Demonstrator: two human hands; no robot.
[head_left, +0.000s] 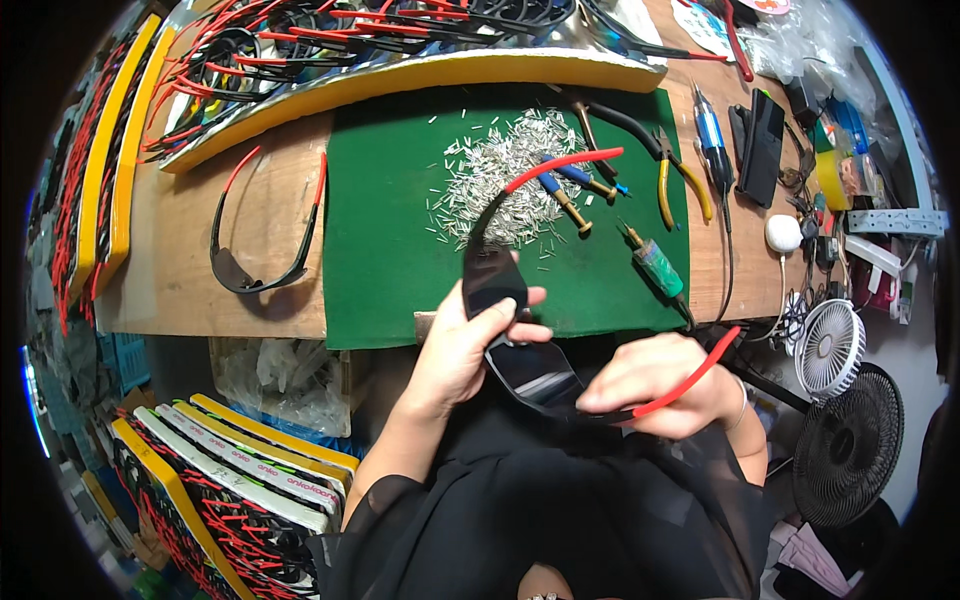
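Note:
A pair of black sunglasses with dark lenses and red temple tips (532, 368) is held in both hands above the table's front edge. My left hand (455, 350) grips them around the nose bridge and one lens, thumb on the front. With fingers curled, my right hand (665, 385) holds the other temple near the hinge. One temple reaches up over a pile of small silvery pins (490, 185) on a green mat (380, 230). Two blue-handled tools with brass ends (565, 205) lie at the pile's right side.
Another pair of sunglasses (258, 287) lies left of the mat. At right are pliers (665, 180), a green-wrapped corded tool (655, 266), a blue corded tool (711, 135) and a black phone-like device (762, 150). A yellow-edged tray of sunglasses (400, 82) spans the back. Fans (832, 345) stand at right.

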